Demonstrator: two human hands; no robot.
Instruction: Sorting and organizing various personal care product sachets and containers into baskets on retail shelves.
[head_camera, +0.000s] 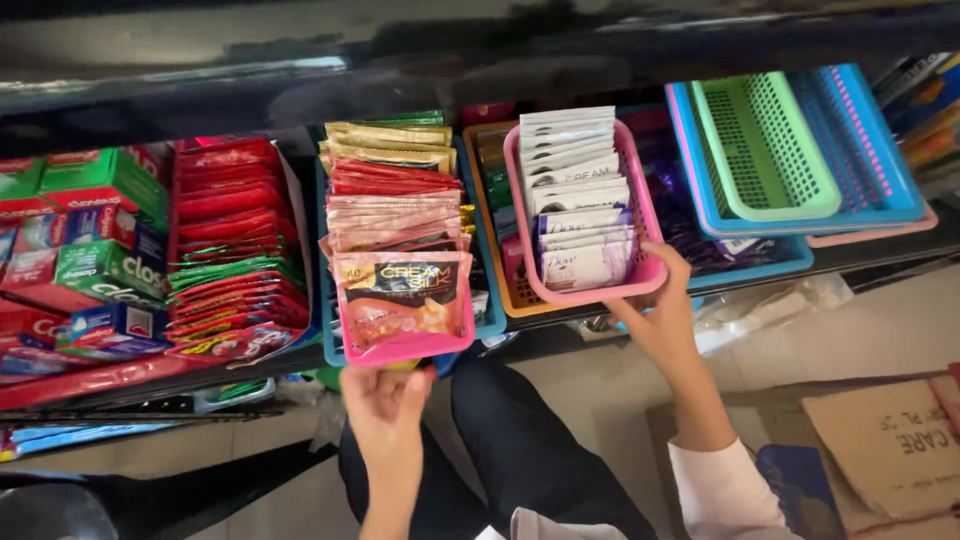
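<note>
Hands hold 2 pink baskets | left hand (385, 405) grips packet basket (405, 345) | right hand (660, 310) grips white-sachet basket (640, 275) | both on shelf (560, 318) edge, half in.

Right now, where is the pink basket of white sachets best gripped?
Probably at the front rim of the pink basket, from the aisle side: that end juts past the shelf edge, where the right hand already holds its corner; neighbouring baskets crowd its long sides.

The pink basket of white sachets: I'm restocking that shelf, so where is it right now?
In the head view the pink basket of white sachets sits centre-right on the shelf, inside an orange basket, its front corner in the right hand, left of the blue baskets.
</note>
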